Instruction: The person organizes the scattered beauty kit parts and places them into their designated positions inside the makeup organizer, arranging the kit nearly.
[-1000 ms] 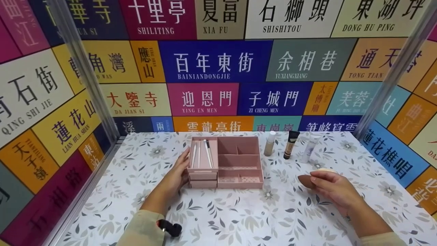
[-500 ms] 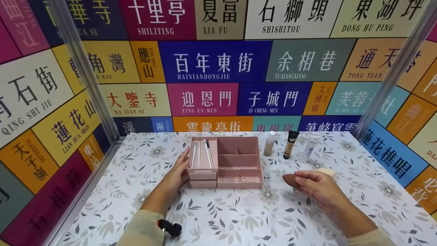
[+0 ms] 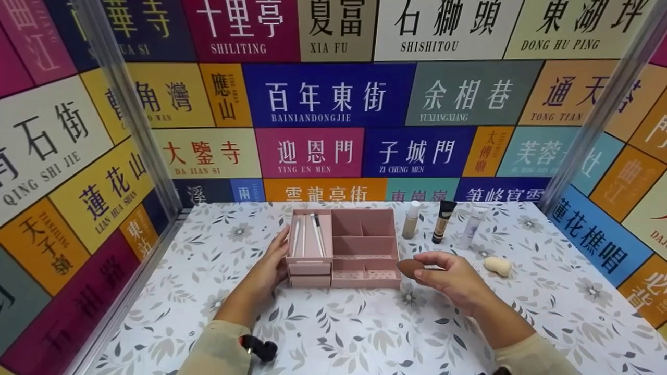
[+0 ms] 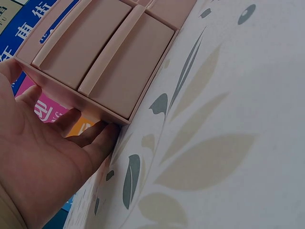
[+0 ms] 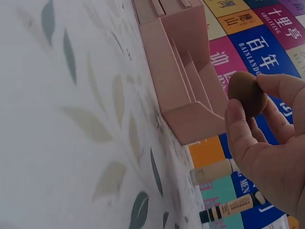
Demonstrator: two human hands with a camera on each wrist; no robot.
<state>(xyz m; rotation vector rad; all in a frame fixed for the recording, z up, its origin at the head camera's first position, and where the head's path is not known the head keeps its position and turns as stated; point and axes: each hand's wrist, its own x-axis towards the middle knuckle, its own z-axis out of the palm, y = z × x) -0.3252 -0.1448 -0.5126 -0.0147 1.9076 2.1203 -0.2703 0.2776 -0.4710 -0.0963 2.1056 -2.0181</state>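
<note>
My right hand point(image 3: 452, 276) pinches a brown sponge point(image 3: 409, 269) between thumb and fingertips, by the right side of the pink organizer point(image 3: 366, 283); I can't tell whether they touch. My left hand point(image 3: 268, 265) lies along the organizer's left side, fingers extended; the left wrist view shows its palm and, close up, two drawer fronts point(image 4: 131, 64). Only the head view shows the brushes point(image 3: 318, 234) on top and a cream sponge point(image 3: 497, 266) toward the tabletop's point(image 3: 365, 333) right edge. A bottle point(image 3: 411, 221), black tube point(image 3: 443, 223) and white tube point(image 3: 472, 229) stand near the far edge.
</note>
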